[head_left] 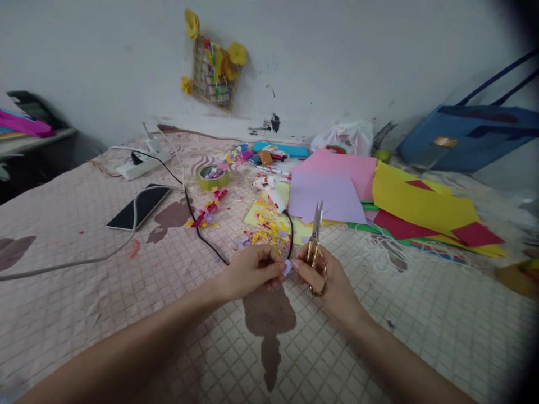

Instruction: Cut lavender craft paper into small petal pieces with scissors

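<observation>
A small piece of lilac paper (287,267) is pinched between the thumb and fingers of my left hand (255,271). My right hand (330,275) holds gold-handled scissors (315,238), their blades pointing up and away from me; its thumb and fingertip come close to the paper's right edge. Whether they touch it I cannot tell. Just beyond both hands lies a heap of paper snippets (269,224) in yellow, pink and lilac. A white glue gun (275,197) with a black cord rests behind the heap.
Lilac (324,196), pink and yellow sheets (421,196) lie at the right, near tangled white string (383,252). A tape roll (213,178), a flower-covered red strip (208,209), a phone (140,206) and a power strip (143,165) are on the left. Cords cross the cloth.
</observation>
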A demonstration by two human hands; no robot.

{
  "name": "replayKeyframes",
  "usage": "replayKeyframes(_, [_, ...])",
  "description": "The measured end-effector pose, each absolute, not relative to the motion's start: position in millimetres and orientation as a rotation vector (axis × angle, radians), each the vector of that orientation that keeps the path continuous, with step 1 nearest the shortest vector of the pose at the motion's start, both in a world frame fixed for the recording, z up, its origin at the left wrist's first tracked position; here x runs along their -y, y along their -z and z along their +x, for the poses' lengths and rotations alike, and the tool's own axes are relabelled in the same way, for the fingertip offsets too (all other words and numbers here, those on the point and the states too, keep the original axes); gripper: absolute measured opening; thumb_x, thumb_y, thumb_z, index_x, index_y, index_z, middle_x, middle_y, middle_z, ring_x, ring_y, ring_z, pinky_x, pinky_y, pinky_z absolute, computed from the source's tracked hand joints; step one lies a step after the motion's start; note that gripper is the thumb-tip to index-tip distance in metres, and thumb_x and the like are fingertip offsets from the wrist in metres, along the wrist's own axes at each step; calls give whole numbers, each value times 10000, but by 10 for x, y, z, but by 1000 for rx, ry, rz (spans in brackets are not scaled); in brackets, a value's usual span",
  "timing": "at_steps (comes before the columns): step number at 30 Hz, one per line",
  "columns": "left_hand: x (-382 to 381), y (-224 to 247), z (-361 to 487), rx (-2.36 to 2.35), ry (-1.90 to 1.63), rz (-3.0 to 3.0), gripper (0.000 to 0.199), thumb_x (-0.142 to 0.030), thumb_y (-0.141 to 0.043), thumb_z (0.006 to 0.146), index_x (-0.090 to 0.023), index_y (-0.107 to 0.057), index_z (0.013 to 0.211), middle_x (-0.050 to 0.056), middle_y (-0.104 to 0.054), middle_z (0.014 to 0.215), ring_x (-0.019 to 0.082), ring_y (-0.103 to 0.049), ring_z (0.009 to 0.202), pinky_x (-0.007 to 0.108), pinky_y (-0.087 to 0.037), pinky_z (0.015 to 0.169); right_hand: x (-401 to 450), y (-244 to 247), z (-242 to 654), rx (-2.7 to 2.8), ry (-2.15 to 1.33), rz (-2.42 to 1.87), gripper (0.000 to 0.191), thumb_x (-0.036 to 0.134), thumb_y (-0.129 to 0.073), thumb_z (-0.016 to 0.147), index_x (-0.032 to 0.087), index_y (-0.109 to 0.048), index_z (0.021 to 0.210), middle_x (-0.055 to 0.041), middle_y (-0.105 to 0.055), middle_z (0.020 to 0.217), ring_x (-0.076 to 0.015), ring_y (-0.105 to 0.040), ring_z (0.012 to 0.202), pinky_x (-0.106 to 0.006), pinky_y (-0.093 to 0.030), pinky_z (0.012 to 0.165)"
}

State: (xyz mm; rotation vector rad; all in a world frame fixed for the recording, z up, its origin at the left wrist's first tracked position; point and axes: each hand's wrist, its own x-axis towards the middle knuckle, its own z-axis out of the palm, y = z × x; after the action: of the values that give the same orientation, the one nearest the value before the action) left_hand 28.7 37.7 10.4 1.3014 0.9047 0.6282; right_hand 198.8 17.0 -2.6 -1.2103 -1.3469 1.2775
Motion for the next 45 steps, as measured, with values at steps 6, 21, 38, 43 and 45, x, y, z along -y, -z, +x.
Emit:
replayKeyframes(6, [-366,-107,291,-906,-578,1316,261,-381,-594,736,-133,-521,698,-9,-560,606,70,-515,502,208,-444,518,-168,-25,1999,1414,-1267,-1225,184,346,-602,747,204,-490,780,35,-477,641,-114,-431,554,-230,-342,499])
replayKeyframes(21, [-490,-265,276,-970,-762,1149,265,-362,-625,714,-126,-505,708,-17,-576,604,62,-520,498,193,-416,499,-152,-89,1990,1326,-1343,-1166,216,391,-573,785,197,-480,768,41,-484,597,-98,-444,528,-215,-372,497])
replayKeyframes(38, [-525,-259,265,-992,-746,1183,248,-349,-623,727,-130,-508,715,-25,-567,598,58,-513,504,192,-425,512,-167,-138,2012,1291,-1393,-1108,330,416,-463,860,181,-439,629,44,-434,527,-76,-394,473,-218,-300,465])
replayKeyframes(43, [-500,-257,259,-943,-704,1209,258,-359,-611,732,-122,-514,704,-18,-568,605,51,-509,495,177,-413,493,-176,-84,2009,1240,-1373,-1136,211,378,-566,801,194,-484,737,51,-455,565,-77,-409,486,-208,-294,448])
replayKeyframes(45, [-482,-243,269,-915,-648,1258,259,-358,-610,734,-116,-525,701,-13,-563,603,52,-505,491,178,-414,489,-187,-54,2013,1238,-1358,-1158,197,357,-609,766,197,-496,767,56,-450,566,-77,-406,483,-202,-294,438])
